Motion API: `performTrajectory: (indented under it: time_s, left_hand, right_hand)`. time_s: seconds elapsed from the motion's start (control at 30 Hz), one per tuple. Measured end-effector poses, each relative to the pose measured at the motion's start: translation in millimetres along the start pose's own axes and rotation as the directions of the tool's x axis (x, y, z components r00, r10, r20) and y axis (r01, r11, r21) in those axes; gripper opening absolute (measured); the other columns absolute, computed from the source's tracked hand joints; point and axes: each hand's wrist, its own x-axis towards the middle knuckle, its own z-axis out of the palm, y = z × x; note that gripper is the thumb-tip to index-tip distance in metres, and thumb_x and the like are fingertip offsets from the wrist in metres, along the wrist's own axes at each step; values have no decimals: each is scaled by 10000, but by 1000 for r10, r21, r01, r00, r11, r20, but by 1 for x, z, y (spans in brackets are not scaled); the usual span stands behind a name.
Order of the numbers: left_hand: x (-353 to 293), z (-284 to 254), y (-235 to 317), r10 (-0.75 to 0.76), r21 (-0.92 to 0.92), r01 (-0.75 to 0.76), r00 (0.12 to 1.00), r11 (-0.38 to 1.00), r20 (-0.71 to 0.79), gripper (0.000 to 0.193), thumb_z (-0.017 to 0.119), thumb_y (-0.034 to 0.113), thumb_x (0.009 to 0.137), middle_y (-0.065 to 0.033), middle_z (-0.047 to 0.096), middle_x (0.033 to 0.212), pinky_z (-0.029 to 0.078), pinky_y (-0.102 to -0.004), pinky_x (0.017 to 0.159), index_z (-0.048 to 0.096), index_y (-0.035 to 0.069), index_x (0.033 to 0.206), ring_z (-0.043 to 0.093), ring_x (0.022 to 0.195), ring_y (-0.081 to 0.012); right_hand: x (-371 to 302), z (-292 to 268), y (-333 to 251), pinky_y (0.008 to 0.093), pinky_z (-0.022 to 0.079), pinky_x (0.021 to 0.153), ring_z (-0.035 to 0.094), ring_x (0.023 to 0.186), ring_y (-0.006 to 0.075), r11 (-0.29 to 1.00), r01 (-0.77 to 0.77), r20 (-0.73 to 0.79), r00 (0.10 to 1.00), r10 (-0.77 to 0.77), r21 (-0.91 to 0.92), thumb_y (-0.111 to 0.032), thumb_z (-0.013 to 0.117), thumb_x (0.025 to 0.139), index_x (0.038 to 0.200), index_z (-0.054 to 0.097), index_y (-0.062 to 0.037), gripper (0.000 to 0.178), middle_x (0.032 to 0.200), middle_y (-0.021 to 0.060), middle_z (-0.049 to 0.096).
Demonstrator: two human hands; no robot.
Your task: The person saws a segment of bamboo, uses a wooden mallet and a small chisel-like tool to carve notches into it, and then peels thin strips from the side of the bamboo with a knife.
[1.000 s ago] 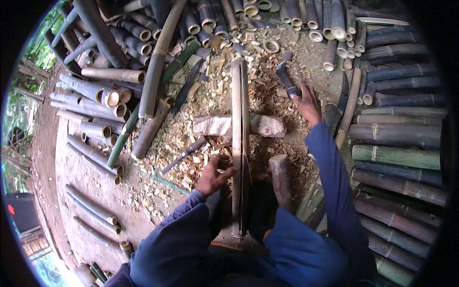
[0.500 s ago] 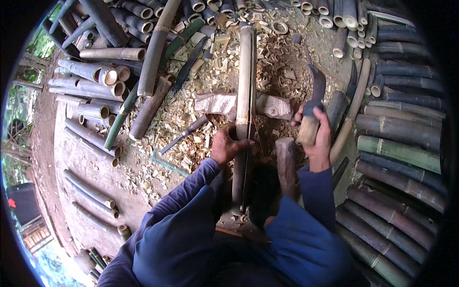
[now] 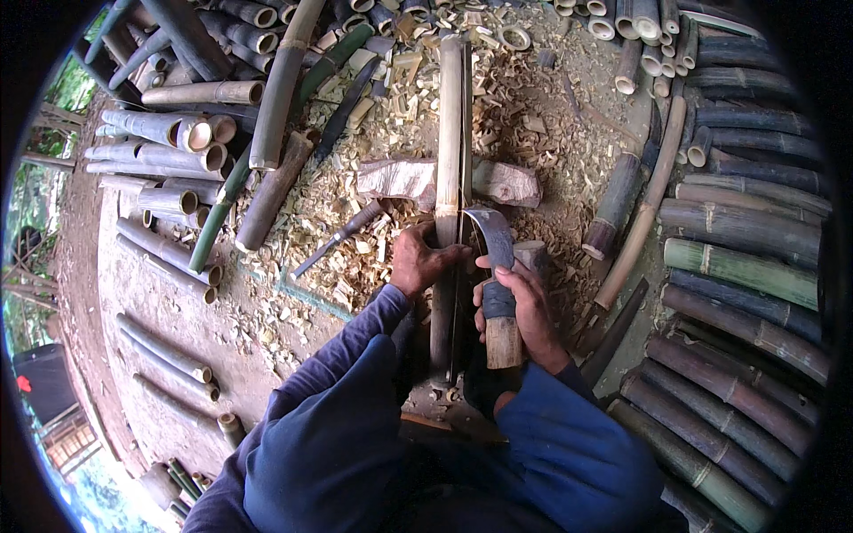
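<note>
A long bamboo pole point(image 3: 450, 133), pale at its far end and dark nearer me, lies lengthwise between my legs across a rough wooden block point(image 3: 395, 184). A thin split strip runs along its right side. My left hand point(image 3: 418, 260) is closed around the pole just on my side of the block, thumb over the top. In my right hand point(image 3: 526, 311) is a hooked knife point(image 3: 502, 333) with a pale wooden handle and a dark wrapped collar. Its curved blade points left, the tip at the pole's right edge; whether it touches cannot be told.
A short wooden post point(image 3: 531, 255) stands behind my right hand. A narrow wooden-handled tool point(image 3: 338, 238) lies among shavings point(image 3: 355, 275) left of the block. Bamboo lengths are stacked on the left point(image 3: 169, 160) and right point(image 3: 742, 266). A long dark blade point(image 3: 617, 329) rests by the right stack.
My right hand has brought the hooked knife left and nearer to me, from out at the right to the pole's edge. My left hand keeps its hold on the pole.
</note>
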Motion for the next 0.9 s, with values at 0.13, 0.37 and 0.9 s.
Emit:
performTrajectory:
  time_s: [0.13, 0.37, 0.9]
  left_hand:
    - [1, -2, 7, -32, 33, 31, 999, 999, 22, 450, 872, 305, 753, -161, 772, 872, 583, -353, 724, 756, -9, 1053, 749, 755, -211]
    - [-2, 0, 1, -23, 105, 21, 999, 994, 26, 438, 840, 328, 773, -154, 770, 881, 570, -365, 743, 754, 10, 1061, 736, 769, -218]
    - [3, 2, 4, -88, 33, 86, 994, 996, 68, 371, 818, 257, 820, -111, 770, 908, 560, -327, 730, 740, -5, 1072, 699, 790, -130]
  right_hand:
    - [3, -2, 2, 374, 560, 472, 645, 539, 233, 989, -49, 18, 999, 47, 142, -307, 481, 1021, 1346, 515, -9, 442, 820, 139, 648]
    - [9, 10, 11, 368, 538, 465, 638, 522, 230, 987, 17, -44, 999, -10, 162, -276, 488, 1008, 1349, 510, 10, 446, 790, 139, 648]
    - [46, -1, 21, 338, 509, 460, 597, 474, 207, 977, 196, -48, 979, -200, -81, -254, 553, 978, 1255, 591, 17, 390, 726, 116, 647]
